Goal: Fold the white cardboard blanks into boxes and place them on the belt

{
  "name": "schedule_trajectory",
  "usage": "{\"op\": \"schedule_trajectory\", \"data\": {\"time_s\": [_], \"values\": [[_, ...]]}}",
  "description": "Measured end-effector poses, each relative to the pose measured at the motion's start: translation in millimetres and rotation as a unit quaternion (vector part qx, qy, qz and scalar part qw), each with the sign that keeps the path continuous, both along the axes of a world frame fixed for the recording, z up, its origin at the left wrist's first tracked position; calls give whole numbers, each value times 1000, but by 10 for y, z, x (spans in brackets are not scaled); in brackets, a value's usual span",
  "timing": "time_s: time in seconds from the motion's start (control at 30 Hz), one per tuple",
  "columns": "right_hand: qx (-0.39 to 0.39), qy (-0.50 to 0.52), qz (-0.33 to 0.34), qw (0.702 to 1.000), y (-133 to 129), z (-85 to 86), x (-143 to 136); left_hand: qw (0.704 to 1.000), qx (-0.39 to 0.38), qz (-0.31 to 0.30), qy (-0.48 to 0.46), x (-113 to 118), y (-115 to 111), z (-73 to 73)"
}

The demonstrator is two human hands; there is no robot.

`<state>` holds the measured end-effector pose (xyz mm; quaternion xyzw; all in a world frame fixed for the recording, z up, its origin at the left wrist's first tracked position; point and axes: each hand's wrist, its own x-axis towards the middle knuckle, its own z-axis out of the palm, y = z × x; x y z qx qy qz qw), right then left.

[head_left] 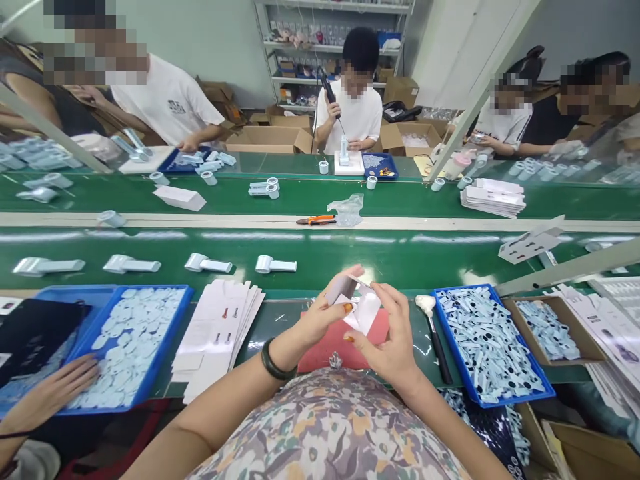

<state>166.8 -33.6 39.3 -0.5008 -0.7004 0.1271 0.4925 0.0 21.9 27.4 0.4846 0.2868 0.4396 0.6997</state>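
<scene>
A small white cardboard box (369, 311) is held up between my two hands, its end flaps standing open. My left hand (320, 319) grips its left side, thumb on a flap. On the right side, the fingers of my right hand (395, 333) press the upper edge, with the thumb lower down. Part of the box is hidden by my fingers. Beneath it lies a red mat (320, 350) on the green bench. Flat printed cartons (220, 327) are stacked to the left, and a hammer (433, 333) with a black handle rests to the right.
Blue trays of pale blue parts stand left (187, 293) and right (547, 393). Several pale handheld devices (277, 265) lie along the green belt (340, 260). Orange pliers (316, 220) sit beyond. A neighbour's hand (60, 387) reaches the left tray; other people work opposite.
</scene>
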Motion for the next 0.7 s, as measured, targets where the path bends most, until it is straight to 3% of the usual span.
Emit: {"op": "schedule_trajectory", "data": {"time_s": [0.2, 0.33, 0.5, 0.7], "values": [[-74, -24, 35, 996, 16, 64, 5, 991, 79, 73, 75, -58, 20, 8], [-73, -31, 65, 995, 70, 111, 16, 990, 55, 98, 87, -80, -56, 75], [-45, -22, 64, 997, 98, 101, 24, 989, 129, 48, 54, -149, -93, 91], [-38, -6, 69, 997, 64, 51, 8, 999, 24, 28, 29, -193, -132, 78]]}}
